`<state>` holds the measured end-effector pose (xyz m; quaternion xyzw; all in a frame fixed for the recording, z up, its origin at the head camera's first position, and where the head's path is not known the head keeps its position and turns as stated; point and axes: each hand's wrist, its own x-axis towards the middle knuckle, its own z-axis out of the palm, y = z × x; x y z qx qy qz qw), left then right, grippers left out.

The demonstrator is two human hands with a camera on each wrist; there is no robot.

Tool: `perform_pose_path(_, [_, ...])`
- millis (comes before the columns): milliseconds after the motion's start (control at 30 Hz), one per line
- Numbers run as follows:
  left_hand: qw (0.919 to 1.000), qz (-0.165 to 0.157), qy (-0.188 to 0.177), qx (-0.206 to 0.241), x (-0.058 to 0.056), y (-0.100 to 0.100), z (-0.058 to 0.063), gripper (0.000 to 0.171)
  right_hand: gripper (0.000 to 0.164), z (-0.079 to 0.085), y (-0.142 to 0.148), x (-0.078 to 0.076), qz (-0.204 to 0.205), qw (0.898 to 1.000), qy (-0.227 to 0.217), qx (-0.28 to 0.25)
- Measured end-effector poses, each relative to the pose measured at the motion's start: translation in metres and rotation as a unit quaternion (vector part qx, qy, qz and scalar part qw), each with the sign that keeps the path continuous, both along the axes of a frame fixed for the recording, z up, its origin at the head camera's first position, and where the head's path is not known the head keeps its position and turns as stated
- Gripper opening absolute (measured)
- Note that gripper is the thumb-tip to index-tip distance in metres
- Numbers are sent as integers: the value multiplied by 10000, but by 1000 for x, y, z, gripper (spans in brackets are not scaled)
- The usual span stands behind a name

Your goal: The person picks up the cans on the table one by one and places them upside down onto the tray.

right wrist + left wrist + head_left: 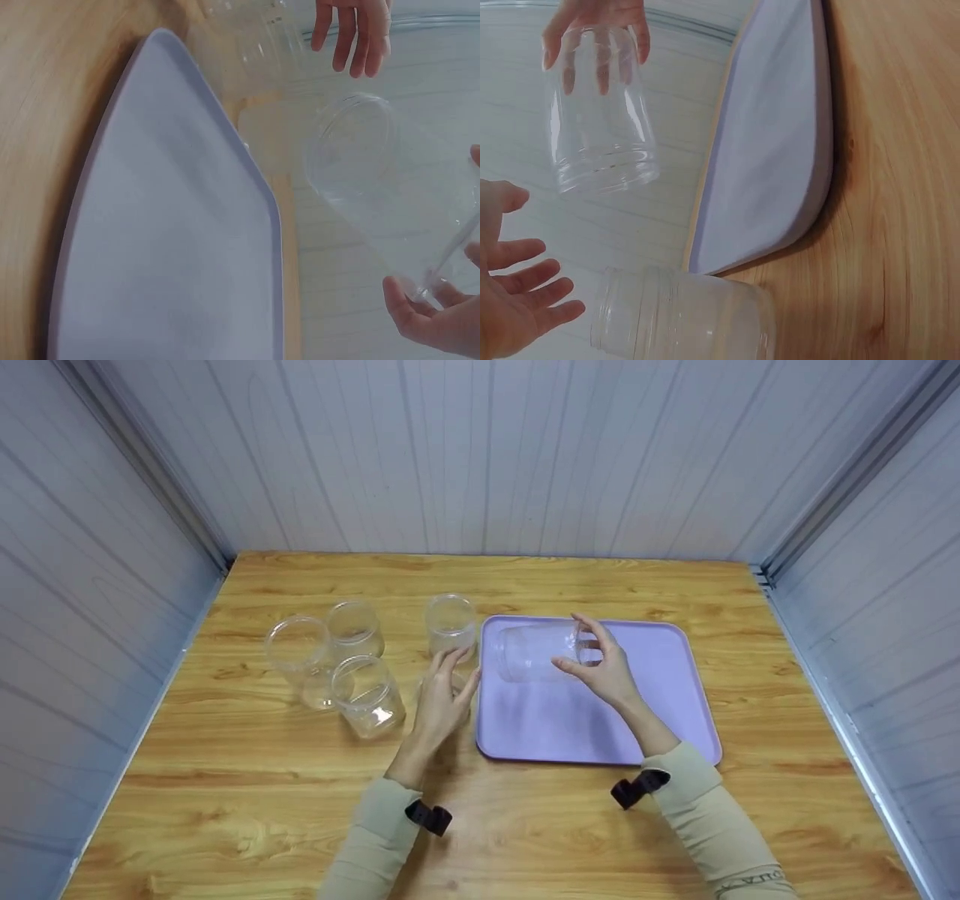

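Note:
My right hand (611, 675) grips a clear plastic jar (529, 652) by its base end. The jar lies sideways in the air above the purple tray (547, 727), its rim pointing left. To the left of the tray, my left hand (441, 709) has its fingers spread and holds nothing. Close by it stands another clear jar (712, 315), mostly covered by that hand in the head view. In the right wrist view the held jar (375, 172) appears large, with the fingers around its far end.
Several more clear jars stand on the left of the wooden table, among them a front jar (367, 697), a leftmost jar (296, 641) and a rear jar (354, 622). One jar (450, 619) stands just beyond my left hand. Pale panel walls (480, 457) enclose the table.

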<state>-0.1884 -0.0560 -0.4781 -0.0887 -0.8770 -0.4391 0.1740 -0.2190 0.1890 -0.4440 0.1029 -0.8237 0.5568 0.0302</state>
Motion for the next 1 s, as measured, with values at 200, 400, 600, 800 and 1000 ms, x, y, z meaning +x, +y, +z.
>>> perform_pose_path(200, [9985,-106,-165,-519,-1,-4,-2,48,72,3,4,-3,24,9987,191,465])
perform_pose_path(400, [9945,-207,-239,-1002,-2,-7,-6,54,74,8,9,-7,0,9954,297,916])
perform_pose_path(600, [9882,-220,-328,-1479,-2,-10,-7,60,74,12,17,-13,-52,9899,293,1385])
perform_pose_path(800, [9778,-335,-977,-1826,-4,-11,-5,70,75,17,25,-19,-7,9837,226,1784])
perform_pose_path(1000, [9664,-398,-1405,-2117,-3,-11,-2,79,75,19,33,-26,-32,9751,189,2211])
